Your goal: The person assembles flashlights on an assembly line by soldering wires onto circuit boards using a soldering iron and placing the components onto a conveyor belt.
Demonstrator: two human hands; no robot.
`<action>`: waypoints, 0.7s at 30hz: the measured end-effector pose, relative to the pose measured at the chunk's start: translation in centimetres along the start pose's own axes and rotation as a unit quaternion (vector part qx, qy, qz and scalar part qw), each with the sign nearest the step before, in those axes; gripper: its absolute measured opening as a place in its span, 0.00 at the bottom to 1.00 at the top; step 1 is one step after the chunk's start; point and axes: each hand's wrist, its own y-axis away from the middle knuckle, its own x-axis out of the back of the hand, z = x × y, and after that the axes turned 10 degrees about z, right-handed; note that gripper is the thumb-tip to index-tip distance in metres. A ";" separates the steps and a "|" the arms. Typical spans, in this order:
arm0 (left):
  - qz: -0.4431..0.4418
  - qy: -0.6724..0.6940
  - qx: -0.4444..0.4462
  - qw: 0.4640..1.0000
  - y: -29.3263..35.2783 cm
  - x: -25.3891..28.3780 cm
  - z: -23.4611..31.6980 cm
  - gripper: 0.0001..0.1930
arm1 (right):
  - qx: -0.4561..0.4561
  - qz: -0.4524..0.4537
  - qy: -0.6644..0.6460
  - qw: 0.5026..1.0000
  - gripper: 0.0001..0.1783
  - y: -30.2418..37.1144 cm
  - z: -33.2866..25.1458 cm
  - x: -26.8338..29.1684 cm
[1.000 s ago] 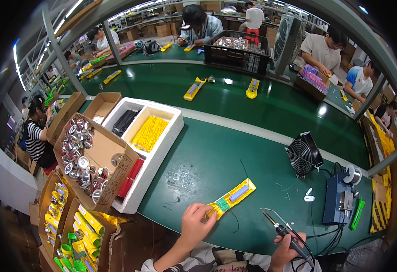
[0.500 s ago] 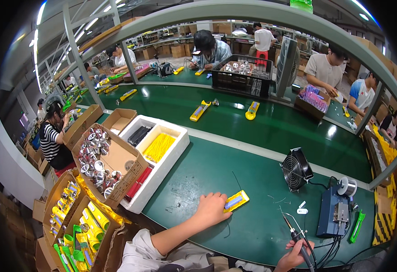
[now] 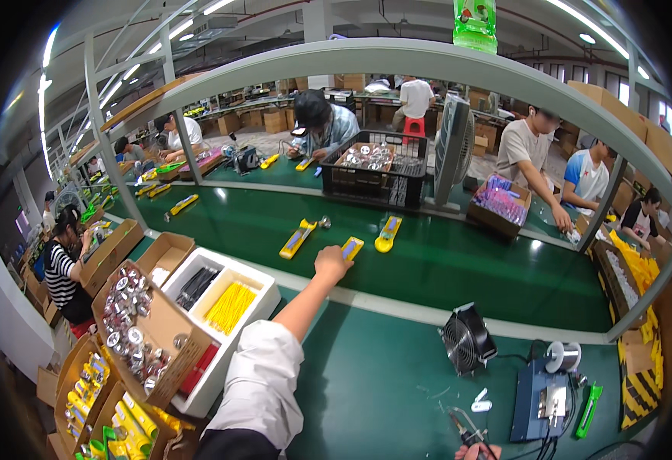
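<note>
My left hand (image 3: 331, 264) reaches out over the green conveyor belt, its fingers closed on a yellow flashlight casing (image 3: 353, 248) with a blue-violet cell inside. Two similar yellow casings lie close by on the belt: one to its left (image 3: 298, 238), with a small silver piece at its end, and another to its right (image 3: 388, 234). At the lower edge, partly cut off, my right hand (image 3: 477, 452) grips a soldering iron (image 3: 464, 432), tip up over the green bench. White scraps (image 3: 481, 401) lie just beyond the iron.
A blue soldering station (image 3: 539, 410) with a solder spool (image 3: 563, 356), a small black fan (image 3: 468, 340) and a green strip (image 3: 589, 412) stand at right. At left are a foam tray (image 3: 263, 307) of wires and a carton (image 3: 169, 318) of reflectors. A metal frame (image 3: 351, 55) arches above; co-workers sit beyond.
My left hand has carried the yellow casing from the bench forward onto the belt. My right hand still holds the soldering iron, now lower in view. The view has tilted up and turned right.
</note>
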 end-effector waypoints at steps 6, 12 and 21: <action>0.033 0.014 0.049 0.998 -7.9 -5.6 0.6 0.20 | 0.035 0.001 -0.004 0.999 0.06 -0.7 0.5 -1.9; -0.008 -0.022 0.163 0.986 -9.0 -7.5 2.6 0.19 | 0.010 0.010 0.003 1.000 0.07 -1.4 1.7 -2.4; -0.093 0.015 0.017 0.995 -8.6 -6.8 9.5 0.21 | 0.027 -0.027 -0.016 0.999 0.12 -1.9 2.6 -2.7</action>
